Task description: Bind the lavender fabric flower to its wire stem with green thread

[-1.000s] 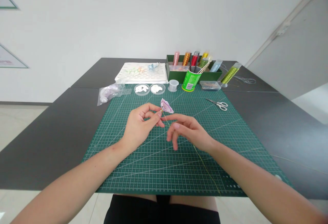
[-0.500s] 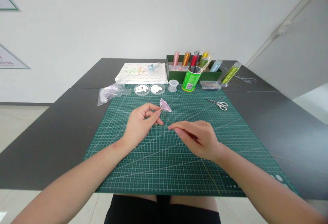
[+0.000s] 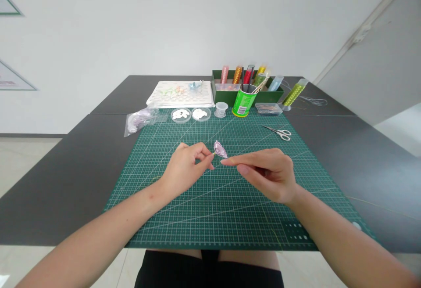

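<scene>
Scissors [image 3: 280, 133] near right edge of cutting mat [image 3: 204, 217], can [image 3: 242, 103] at far edge — left hand [image 3: 187, 165] pinching flower [image 3: 220, 149], shifted toward near edge, right hand [image 3: 270, 171] — grip unclear

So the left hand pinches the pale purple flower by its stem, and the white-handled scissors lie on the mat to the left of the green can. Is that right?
Not quite: in the head view the white-handled scissors lie to the right of the green can. The left hand does pinch the pale purple flower by its stem.
</scene>
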The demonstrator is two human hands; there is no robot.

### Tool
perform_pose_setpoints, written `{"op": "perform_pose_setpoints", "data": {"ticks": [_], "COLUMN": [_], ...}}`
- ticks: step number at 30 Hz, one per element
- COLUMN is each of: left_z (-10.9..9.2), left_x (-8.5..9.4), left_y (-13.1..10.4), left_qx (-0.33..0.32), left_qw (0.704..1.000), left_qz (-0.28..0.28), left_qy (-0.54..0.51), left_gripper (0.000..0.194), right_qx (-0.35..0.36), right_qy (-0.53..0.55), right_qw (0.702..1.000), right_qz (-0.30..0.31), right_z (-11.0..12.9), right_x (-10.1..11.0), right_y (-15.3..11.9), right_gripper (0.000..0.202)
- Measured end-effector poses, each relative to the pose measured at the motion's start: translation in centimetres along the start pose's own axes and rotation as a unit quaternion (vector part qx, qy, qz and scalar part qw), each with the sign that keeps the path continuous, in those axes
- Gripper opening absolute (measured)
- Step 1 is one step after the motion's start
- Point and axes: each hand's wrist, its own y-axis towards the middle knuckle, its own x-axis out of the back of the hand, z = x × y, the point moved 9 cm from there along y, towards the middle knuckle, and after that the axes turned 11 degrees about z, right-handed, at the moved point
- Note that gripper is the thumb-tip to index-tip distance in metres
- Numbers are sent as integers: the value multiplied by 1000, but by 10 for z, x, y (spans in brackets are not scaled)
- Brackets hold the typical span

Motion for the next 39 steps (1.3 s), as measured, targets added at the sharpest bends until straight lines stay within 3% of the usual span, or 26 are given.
{"op": "perform_pose_setpoints", "data": {"ticks": [4,7,14,26,32,39], "left_z": [-12,-21,-34,-44,-49,-25], "left_x": [-21,-33,-40,-25,0,21], "left_y": [-4,-10,-18,-22,-26,-15], "left_qx": [-70,-99,-132,-179,-208,-126], "left_qw": [994,986,978,978,978,987], "left_qz": [86,132,160,109,3,-79], "left_qy": [16,15,6,-10,-2,-54], "left_gripper": [17,14,14,14,14,16], "right_qx": [28,-2,-88,-169,-184,-209], "right_qy": [30,27,30,34,133,150], "right_qw": [999,999,995,985,970,950], "right_qz": [-16,-28,-20,7,80,178], "right_z": [-2,-12,-41,-77,-91,-93], "right_x": [4,4,0,-9,-28,-39], "right_y": [2,2,5,1,2,-3], "right_gripper": [24,21,25,34,36,42]}}
